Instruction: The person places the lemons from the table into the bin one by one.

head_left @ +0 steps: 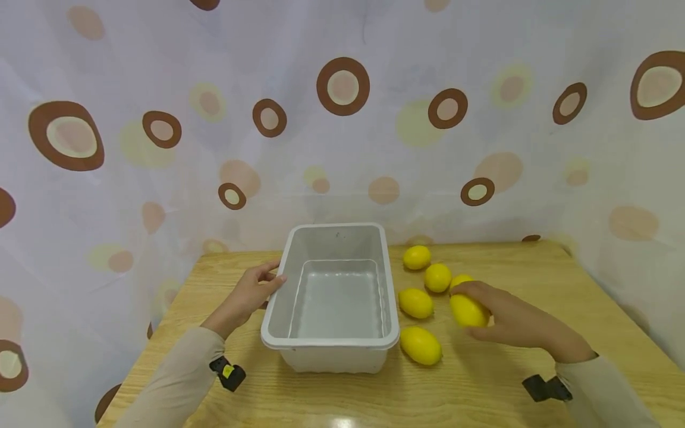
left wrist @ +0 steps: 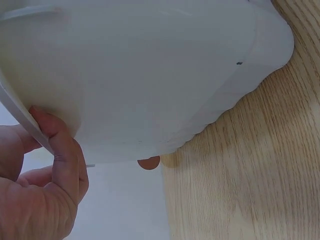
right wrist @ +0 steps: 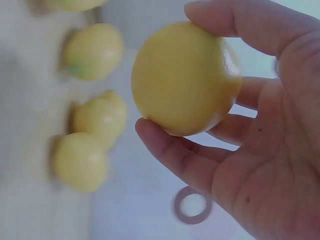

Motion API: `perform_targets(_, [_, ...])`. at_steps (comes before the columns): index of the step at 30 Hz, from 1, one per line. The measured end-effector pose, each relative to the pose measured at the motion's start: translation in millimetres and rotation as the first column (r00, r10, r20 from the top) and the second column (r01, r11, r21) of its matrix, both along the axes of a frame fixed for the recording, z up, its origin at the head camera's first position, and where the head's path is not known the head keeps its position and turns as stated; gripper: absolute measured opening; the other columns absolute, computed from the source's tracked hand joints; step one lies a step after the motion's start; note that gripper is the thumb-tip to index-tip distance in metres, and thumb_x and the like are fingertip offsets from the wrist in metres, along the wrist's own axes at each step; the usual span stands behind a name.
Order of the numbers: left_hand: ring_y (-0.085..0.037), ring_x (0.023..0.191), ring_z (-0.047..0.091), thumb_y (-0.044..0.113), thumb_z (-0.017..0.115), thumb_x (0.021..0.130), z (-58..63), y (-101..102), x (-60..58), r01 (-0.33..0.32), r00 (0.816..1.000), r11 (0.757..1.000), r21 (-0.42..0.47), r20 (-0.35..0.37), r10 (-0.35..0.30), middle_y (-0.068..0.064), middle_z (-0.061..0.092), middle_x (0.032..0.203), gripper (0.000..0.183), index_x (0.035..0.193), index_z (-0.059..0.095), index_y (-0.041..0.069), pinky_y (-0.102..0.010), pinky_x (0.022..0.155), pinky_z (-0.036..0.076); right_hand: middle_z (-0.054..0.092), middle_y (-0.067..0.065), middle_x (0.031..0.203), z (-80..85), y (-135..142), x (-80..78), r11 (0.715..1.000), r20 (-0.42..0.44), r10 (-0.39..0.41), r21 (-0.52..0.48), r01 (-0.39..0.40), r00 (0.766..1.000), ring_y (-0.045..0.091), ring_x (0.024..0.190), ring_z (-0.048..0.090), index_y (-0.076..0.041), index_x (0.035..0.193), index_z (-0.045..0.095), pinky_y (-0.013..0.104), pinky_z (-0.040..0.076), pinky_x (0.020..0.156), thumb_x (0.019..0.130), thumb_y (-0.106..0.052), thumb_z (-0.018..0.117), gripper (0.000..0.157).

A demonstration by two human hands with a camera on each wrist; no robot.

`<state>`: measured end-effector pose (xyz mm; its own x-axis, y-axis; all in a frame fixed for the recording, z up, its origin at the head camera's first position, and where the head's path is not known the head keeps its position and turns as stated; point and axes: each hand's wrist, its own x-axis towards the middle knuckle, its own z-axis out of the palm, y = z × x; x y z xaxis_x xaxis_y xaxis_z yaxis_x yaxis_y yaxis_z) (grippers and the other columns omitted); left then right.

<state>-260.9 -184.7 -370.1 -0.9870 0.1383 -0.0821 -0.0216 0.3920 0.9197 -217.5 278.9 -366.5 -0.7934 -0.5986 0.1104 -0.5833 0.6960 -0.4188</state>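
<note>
A light grey plastic bin [head_left: 335, 343] stands on the wooden table, its inside bare. At its left rim is my left hand [head_left: 250, 295], thumb over the edge and fingers beneath it on the outer wall, as the left wrist view shows with the rim [left wrist: 22, 112] pinched between them. My right hand [head_left: 516, 318] holds a yellow lemon [head_left: 468, 311] to the right of the bin, thumb on one side and fingertips on the other. In the right wrist view this lemon [right wrist: 185, 80] appears above the blurred others.
Several more lemons lie right of the bin: a near one [head_left: 421, 345] beside its front corner, another [head_left: 415, 303] along its side, and others [head_left: 437, 277] farther back. One lemon [head_left: 461, 279] is partly hidden behind the held one. A patterned curtain [head_left: 342, 154] hangs behind the wooden table [head_left: 508, 392].
</note>
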Motion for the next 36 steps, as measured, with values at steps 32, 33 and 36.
perform_targets(32, [-0.021, 0.083, 0.065, 0.017, 0.054, 0.099, -0.3, -14, 9.6, 0.052, 0.998, 0.998, 0.036, 0.022, -0.053, -0.022, 0.05, 0.117, 0.051, 0.146, 0.037, 0.005, -0.038, 0.065, 0.058, 0.052, 0.01, 0.133, 93.7, -169, -54.0, 0.969, -0.068, 0.235, -0.058, -0.239, 0.97, 0.022, 0.104, 0.051, -0.005, 0.139, 0.045, 0.039, 0.048, 0.089, 0.085, -0.023, 0.071, 0.063])
perform_targets(33, [-0.021, 0.083, 0.065, 0.017, 0.054, 0.099, 0.0, -14, 9.8, 0.052, 0.998, 0.998, 0.034, 0.02, -0.052, -0.022, 0.05, 0.117, 0.052, 0.147, 0.037, 0.005, -0.038, 0.065, 0.058, 0.052, 0.01, 0.133, 92.7, -174, -57.3, 0.97, -0.07, 0.234, -0.049, -0.237, 0.97, 0.023, 0.106, 0.051, -0.005, 0.139, 0.046, 0.04, 0.047, 0.091, 0.084, -0.023, 0.071, 0.063])
perform_targets(36, [-0.021, 0.083, 0.065, 0.018, 0.055, 0.099, 0.7, -14, 10.6, 0.047, 0.999, 0.999, 0.028, 0.016, -0.047, -0.022, 0.051, 0.116, 0.053, 0.147, 0.037, 0.004, -0.039, 0.066, 0.058, 0.052, 0.011, 0.134, 89.2, -188, -66.7, 0.974, -0.076, 0.224, -0.016, -0.226, 0.972, 0.025, 0.11, 0.051, -0.004, 0.139, 0.046, 0.04, 0.044, 0.097, 0.084, -0.024, 0.07, 0.064])
